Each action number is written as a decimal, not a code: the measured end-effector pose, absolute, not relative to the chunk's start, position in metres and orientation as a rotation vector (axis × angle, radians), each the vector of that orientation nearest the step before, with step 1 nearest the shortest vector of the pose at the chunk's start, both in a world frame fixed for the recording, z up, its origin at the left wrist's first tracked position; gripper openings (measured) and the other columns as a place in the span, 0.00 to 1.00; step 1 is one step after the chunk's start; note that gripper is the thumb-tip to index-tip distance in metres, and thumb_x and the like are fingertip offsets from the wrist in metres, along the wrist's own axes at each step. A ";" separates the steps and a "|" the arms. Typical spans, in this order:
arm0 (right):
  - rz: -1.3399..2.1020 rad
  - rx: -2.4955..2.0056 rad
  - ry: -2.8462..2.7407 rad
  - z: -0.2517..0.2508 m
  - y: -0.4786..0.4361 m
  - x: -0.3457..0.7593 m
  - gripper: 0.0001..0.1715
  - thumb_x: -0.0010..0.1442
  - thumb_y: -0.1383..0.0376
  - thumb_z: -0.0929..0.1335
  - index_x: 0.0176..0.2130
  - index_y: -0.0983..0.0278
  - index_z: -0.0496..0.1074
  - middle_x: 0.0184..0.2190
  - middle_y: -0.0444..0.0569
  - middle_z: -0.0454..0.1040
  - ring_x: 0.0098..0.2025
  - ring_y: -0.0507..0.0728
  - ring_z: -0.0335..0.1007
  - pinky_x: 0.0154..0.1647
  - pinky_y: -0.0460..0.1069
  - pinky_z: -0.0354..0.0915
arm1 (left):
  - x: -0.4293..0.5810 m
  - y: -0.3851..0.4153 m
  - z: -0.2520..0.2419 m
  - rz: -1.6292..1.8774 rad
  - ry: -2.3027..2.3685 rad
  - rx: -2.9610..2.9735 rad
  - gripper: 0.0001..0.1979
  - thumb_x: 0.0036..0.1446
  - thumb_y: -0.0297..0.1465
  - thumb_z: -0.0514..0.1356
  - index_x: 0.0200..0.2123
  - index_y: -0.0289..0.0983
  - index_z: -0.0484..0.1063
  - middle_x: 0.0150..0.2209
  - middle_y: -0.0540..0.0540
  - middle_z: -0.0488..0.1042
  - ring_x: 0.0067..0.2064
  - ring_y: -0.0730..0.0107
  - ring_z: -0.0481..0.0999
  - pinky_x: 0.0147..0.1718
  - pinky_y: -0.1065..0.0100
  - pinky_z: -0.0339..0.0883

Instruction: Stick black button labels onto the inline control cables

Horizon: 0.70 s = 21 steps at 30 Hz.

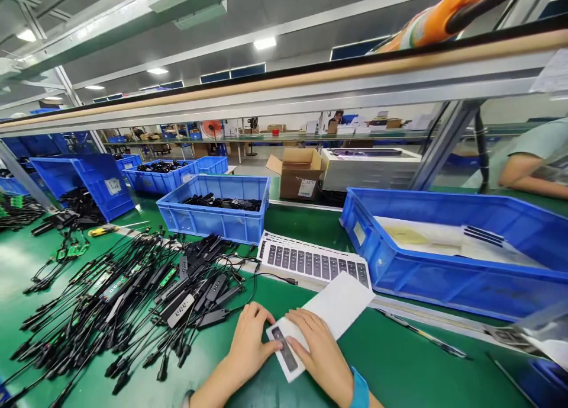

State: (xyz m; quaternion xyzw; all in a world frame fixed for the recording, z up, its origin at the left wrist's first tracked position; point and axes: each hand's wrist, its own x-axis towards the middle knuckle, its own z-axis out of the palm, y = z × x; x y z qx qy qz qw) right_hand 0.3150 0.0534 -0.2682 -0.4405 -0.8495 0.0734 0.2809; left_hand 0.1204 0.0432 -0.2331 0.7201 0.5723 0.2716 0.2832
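Both hands are working a white backing sheet [328, 310] lying flat on the green bench [399, 360], near the front edge. The left hand [251, 343] is pressing its fingers down on the sheet's near-left corner, apparently pinning it so it does not slide. The right hand [319, 352] is lying over the near end, fingers flat beside a dark label strip [284, 349] sitting on the sheet. Neither hand is gripping anything; fingers are extended and pressing. A full sheet of dark labels [315, 263] is lying just behind, within easy reach. A pile of black cabled parts [133, 295] is spreading left of the hands. Blue bins [444, 272] are sitting behind. Whether the strip is stuck or lifted is hard to tell. Another person's arm [528, 180] is cut off at the right edge.
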 end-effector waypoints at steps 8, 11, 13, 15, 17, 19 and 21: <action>0.367 -1.287 -2.321 -0.256 0.043 0.312 0.29 0.58 0.58 0.71 0.55 0.68 0.70 0.56 0.62 0.66 0.58 0.67 0.62 0.58 0.63 0.61 | 0.113 0.034 -0.224 0.620 1.416 1.890 0.35 0.38 0.30 0.73 0.51 0.35 0.67 0.49 0.43 0.67 0.50 0.60 0.65 0.51 0.63 0.59; 0.416 -1.396 -2.464 -0.255 0.035 0.309 0.49 0.49 0.53 0.76 0.63 0.72 0.63 0.64 0.68 0.54 0.65 0.76 0.48 0.64 0.70 0.50 | 0.107 0.032 -0.223 0.386 1.472 2.000 0.46 0.28 0.35 0.77 0.54 0.36 0.66 0.51 0.40 0.62 0.53 0.52 0.61 0.53 0.58 0.56; 0.463 -1.410 -2.514 -0.255 0.032 0.307 0.48 0.51 0.54 0.75 0.64 0.72 0.63 0.66 0.67 0.50 0.67 0.76 0.43 0.65 0.71 0.44 | 0.105 0.032 -0.226 0.354 1.476 2.041 0.41 0.29 0.36 0.76 0.51 0.36 0.69 0.50 0.41 0.62 0.51 0.53 0.61 0.51 0.58 0.57; 0.486 -1.367 -2.487 -0.254 0.031 0.306 0.38 0.55 0.59 0.73 0.61 0.69 0.67 0.65 0.63 0.54 0.66 0.73 0.47 0.65 0.69 0.48 | 0.104 0.033 -0.228 0.369 1.464 2.053 0.36 0.30 0.36 0.76 0.46 0.36 0.71 0.49 0.42 0.63 0.50 0.54 0.61 0.49 0.59 0.58; 0.477 -1.277 -2.404 -0.254 0.032 0.307 0.24 0.58 0.64 0.71 0.54 0.65 0.73 0.59 0.59 0.64 0.61 0.68 0.59 0.61 0.62 0.60 | 0.105 0.033 -0.229 0.431 1.440 2.036 0.28 0.32 0.34 0.76 0.40 0.36 0.72 0.46 0.44 0.66 0.48 0.57 0.63 0.48 0.61 0.58; 0.450 -1.182 -2.307 -0.252 0.033 0.308 0.12 0.64 0.67 0.66 0.47 0.64 0.74 0.49 0.55 0.70 0.51 0.60 0.68 0.51 0.54 0.69 | 0.107 0.032 -0.228 0.569 1.367 1.949 0.16 0.41 0.28 0.71 0.35 0.35 0.72 0.40 0.46 0.70 0.43 0.62 0.66 0.44 0.64 0.59; 0.324 -1.080 -2.232 -0.250 0.034 0.309 0.12 0.68 0.66 0.62 0.47 0.62 0.73 0.43 0.52 0.71 0.44 0.56 0.70 0.43 0.49 0.70 | 0.109 0.032 -0.228 0.734 1.225 1.725 0.06 0.49 0.26 0.63 0.33 0.33 0.71 0.32 0.47 0.72 0.36 0.68 0.69 0.38 0.68 0.60</action>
